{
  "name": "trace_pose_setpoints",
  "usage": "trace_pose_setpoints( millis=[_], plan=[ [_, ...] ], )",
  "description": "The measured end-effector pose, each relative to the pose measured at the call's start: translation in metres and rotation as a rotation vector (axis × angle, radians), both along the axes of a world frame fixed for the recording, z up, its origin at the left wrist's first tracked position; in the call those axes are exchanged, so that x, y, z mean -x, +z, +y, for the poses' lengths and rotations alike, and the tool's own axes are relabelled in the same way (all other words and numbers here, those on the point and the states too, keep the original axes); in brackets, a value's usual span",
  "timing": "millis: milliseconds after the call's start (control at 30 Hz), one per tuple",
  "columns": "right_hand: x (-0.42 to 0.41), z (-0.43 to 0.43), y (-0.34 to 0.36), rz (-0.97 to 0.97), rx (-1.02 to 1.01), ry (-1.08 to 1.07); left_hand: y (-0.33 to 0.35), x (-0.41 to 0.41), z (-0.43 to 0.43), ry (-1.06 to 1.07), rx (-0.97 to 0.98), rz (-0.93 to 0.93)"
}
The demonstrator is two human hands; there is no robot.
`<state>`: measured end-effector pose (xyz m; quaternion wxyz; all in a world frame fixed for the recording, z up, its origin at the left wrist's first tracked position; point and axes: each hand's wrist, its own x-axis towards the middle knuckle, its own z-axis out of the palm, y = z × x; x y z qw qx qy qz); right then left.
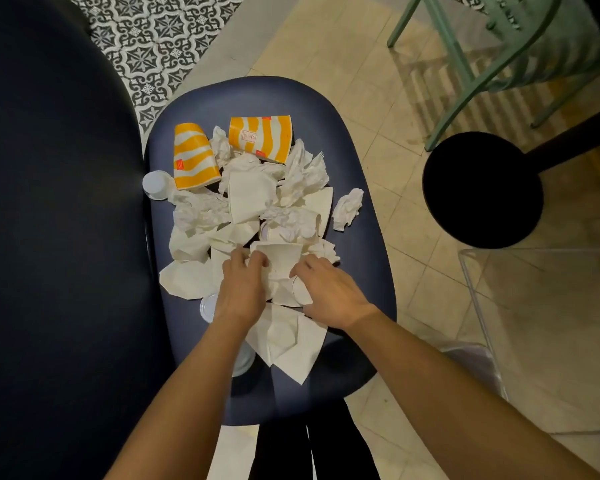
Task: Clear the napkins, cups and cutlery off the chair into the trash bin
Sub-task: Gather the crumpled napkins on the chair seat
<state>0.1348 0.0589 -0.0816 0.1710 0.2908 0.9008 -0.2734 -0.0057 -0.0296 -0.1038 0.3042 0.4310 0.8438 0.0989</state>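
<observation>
A dark blue chair seat [357, 258] carries a heap of white napkins [246, 195], flat and crumpled. Two orange-and-white striped paper cups lie at its far end, one on the left [193, 157] and one on the right [262, 138]. Small white plastic cups lie at the left edge [156, 184] and under my left wrist [208, 308]. My left hand [241, 289] and my right hand [328, 292] both sit on the near part of the heap, fingers curled into a folded napkin [279, 259] between them. No cutlery shows clearly.
A clear plastic bin [534, 334] stands on the tiled floor to the right of the seat. A round black stool [482, 190] is beyond it, and a green chair [492, 46] at the far right. The dark chair back [49, 220] fills the left.
</observation>
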Motion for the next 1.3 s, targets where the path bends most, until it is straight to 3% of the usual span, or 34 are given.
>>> trace_pose_setpoints(
  millis=[567, 1000, 1133, 1300],
  plan=[
    [-0.014, -0.001, 0.039, 0.06, -0.016, -0.172, 0.047, 0.001, -0.01, -0.019, -0.174, 0.036],
    [-0.1, -0.028, 0.061, 0.107, -0.073, -0.496, 0.063, -0.076, -0.004, -0.186, -0.21, -0.1],
    [-0.137, -0.041, 0.06, 0.097, -0.08, -0.657, 0.067, -0.113, -0.009, -0.248, -0.202, -0.066],
    [-0.196, -0.054, 0.047, 0.081, -0.063, -0.824, 0.066, -0.18, -0.012, -0.214, -0.23, -0.314]
  ],
)
